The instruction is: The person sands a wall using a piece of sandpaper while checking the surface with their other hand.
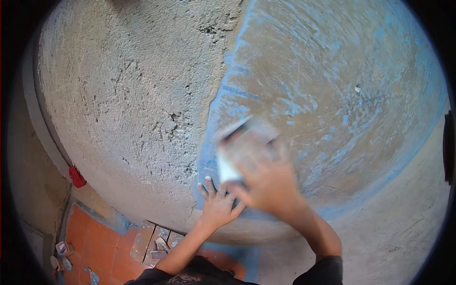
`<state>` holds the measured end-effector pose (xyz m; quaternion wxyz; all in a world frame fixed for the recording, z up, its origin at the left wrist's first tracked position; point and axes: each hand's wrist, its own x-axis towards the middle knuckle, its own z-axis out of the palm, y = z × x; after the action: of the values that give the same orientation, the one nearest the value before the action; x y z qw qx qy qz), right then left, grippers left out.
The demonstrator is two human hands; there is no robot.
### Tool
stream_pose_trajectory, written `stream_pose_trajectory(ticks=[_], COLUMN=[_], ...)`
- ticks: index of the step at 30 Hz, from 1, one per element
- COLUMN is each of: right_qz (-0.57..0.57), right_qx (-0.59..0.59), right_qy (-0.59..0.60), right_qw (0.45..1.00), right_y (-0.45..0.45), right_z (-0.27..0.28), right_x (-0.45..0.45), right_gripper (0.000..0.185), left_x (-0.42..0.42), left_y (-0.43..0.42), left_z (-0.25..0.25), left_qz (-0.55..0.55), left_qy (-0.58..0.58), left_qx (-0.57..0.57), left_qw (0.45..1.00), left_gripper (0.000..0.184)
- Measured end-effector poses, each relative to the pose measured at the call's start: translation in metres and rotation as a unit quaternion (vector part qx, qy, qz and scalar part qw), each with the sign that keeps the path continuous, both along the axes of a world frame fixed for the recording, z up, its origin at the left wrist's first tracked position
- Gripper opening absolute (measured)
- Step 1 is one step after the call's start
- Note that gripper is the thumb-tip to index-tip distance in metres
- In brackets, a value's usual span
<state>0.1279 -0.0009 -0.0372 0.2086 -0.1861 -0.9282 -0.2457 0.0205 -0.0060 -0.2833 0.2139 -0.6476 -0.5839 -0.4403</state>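
Observation:
My right hand (268,183) is wrapped over a flat block (230,164), whose exact kind is blurred by motion, against the brown and blue wall surface (332,118). Lower and to the left, my left hand (218,206) lies on the wall with its fingers spread and nothing in it. It rests near the blue strip (207,152) that borders the rough, pitted grey plaster (128,95). The fingertips of my left hand look whitish. Part of the block's pale side shows beside my right thumb.
A red object (77,176) is at the wall's lower left edge. Orange floor tiles (90,232) lie below, with small containers (61,248) at the left. Scraps and pieces (162,244) lie on wooden boards (143,240). A dark object (449,147) is at the far right.

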Motion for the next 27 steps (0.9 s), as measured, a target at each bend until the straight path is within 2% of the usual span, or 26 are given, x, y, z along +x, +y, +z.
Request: stream_pose_trajectory(ticks=[1,2,3,4,5,6,8,9,11,14,15,16,18,21,24,25,27], right_qz=[0.069,0.042,0.013,-0.015,-0.08,-0.107,-0.164,-0.132,-0.069,-0.151,-0.167,-0.177,-0.195,-0.135,-0.196,-0.2,-0.203], right_qx=[-0.051,-0.048,-0.043,-0.037,0.069,0.087,0.12,0.067,-0.047,-0.05,0.016,0.033,0.068,-0.111,-0.073,-0.058,-0.017], right_qy=[-0.034,-0.017,-0.002,0.011,0.059,0.097,0.175,0.117,0.003,0.08,0.198,0.237,0.313,0.069,0.112,0.233,0.463], right_qw=[0.996,0.998,0.999,0.999,0.993,0.986,0.963,0.982,0.997,0.984,0.966,0.955,0.927,0.982,0.971,0.95,0.863], right_y=[0.003,0.0,-0.005,-0.009,-0.01,-0.008,-0.006,-0.007,-0.01,-0.007,-0.002,0.002,0.007,-0.017,-0.004,-0.001,0.01], right_z=[-0.021,-0.015,0.0,0.013,0.023,0.025,0.016,-0.003,-0.049,-0.051,-0.054,-0.062,-0.077,-0.119,-0.126,-0.137,-0.162], right_x=[0.001,0.002,0.008,0.016,0.025,0.03,0.043,0.047,0.051,0.082,0.093,0.096,0.096,0.095,0.118,0.117,0.107], right_gripper=[0.072,0.072,0.072,0.071,0.071,0.07,0.068,0.069,0.071,0.071,0.071,0.071,0.073,0.074,0.07,0.069,0.066], left_x=[-0.003,-0.009,-0.011,-0.007,-0.002,-0.001,0.001,0.002,0.001,0.0,0.0,0.003,0.01,0.009,0.011,0.014,0.015], left_y=[-0.008,-0.019,-0.025,-0.018,-0.005,0.0,0.004,0.005,0.002,0.004,0.003,0.001,0.0,0.001,0.004,0.004,0.002], left_z=[0.022,0.064,0.087,0.067,0.03,0.018,0.006,0.005,0.0,0.006,0.01,0.013,0.015,0.011,0.004,0.002,0.0], left_qz=[-0.029,-0.056,-0.083,-0.045,-0.006,0.034,0.041,0.042,0.035,0.032,0.031,0.031,0.016,0.016,0.031,0.029,0.025], left_qy=[-0.027,-0.052,-0.077,-0.041,-0.003,0.037,0.02,0.013,0.006,0.024,0.03,0.036,0.012,0.01,0.018,0.014,0.013], left_qx=[-0.182,-0.356,-0.517,-0.339,-0.144,0.06,0.061,0.06,0.03,0.047,0.05,0.053,0.031,0.009,-0.011,-0.014,-0.028], left_qw=[0.983,0.931,0.849,0.939,0.99,0.997,0.997,0.997,0.999,0.998,0.998,0.997,0.999,1.0,0.999,0.999,0.999], left_gripper=[0.06,0.061,0.062,0.067,0.072,0.078,0.066,0.061,0.062,0.07,0.078,0.086,0.085,0.08,0.076,0.075,0.074])
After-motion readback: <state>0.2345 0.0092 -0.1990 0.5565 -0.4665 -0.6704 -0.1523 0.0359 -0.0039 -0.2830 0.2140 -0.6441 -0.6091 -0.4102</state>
